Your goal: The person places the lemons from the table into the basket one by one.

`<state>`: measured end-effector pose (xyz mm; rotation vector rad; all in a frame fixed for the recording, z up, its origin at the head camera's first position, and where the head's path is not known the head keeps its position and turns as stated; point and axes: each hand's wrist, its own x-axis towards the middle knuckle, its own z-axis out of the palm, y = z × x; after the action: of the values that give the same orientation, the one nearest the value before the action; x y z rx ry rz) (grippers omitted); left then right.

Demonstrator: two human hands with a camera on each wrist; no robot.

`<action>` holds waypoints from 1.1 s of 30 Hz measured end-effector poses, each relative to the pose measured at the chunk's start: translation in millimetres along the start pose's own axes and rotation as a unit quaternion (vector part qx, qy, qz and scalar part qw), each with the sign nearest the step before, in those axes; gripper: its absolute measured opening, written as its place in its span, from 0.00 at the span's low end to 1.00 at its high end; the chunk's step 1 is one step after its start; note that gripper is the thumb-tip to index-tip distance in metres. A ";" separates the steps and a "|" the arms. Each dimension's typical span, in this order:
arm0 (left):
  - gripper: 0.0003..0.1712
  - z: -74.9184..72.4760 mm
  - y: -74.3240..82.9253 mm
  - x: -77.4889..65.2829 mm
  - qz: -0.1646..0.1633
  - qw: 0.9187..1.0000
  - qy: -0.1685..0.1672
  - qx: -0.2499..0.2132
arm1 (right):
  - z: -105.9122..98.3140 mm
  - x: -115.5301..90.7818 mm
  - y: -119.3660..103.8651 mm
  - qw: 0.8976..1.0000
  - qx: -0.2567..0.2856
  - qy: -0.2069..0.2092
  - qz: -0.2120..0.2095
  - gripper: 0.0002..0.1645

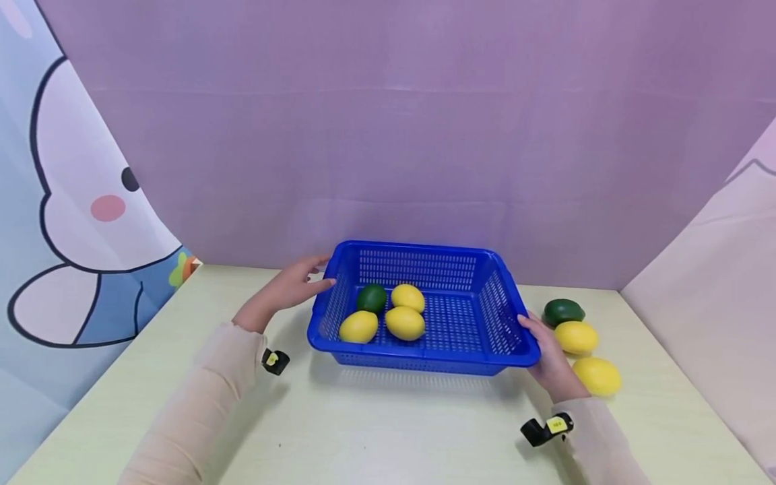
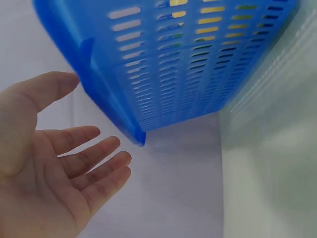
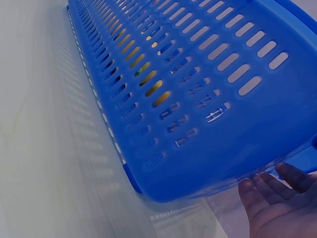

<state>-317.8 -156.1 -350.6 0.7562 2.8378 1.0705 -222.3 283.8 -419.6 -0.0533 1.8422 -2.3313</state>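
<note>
A blue plastic basket (image 1: 418, 359) with slotted sides stands between my two hands. Inside, toward its left part, lie three yellow lemons (image 1: 405, 323) and one dark green oval fruit (image 1: 371, 298). My left hand (image 1: 297, 283) is at the basket's left rim, its thumb tip right at the edge. In the left wrist view the fingers (image 2: 94, 153) are spread and loosely bent below the rim. At the right front corner my right hand (image 1: 550, 357) grips the rim, thumb on top. The right wrist view has its fingertips (image 3: 270, 188) against the rim's underside.
Beside my right hand, another dark green fruit (image 1: 564, 310) and two lemons (image 1: 597, 376) lie on the pale table (image 1: 388, 438). A purple cloth (image 1: 412, 135) hangs behind the basket, with a cartoon-printed cloth (image 1: 91, 168) at the left.
</note>
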 end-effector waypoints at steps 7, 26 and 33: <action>0.39 10.7 -2.5 0.3 -0.039 0.997 -0.007 -0.064 | -0.5 0.0 -0.3 1.000 0.003 0.001 0.000 0.39; 0.33 35.0 -17.6 1.3 -0.121 0.964 0.011 -0.235 | 3.3 1.0 2.5 0.999 0.049 -0.004 -0.008 0.18; 0.31 42.2 -19.9 3.4 -0.139 0.945 0.031 -0.295 | 0.1 0.7 2.0 0.998 0.053 -0.025 -0.019 0.18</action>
<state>-321.8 -141.4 -394.8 0.2641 2.3380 1.7691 -222.7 283.1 -421.6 -0.1327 1.7049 -2.4259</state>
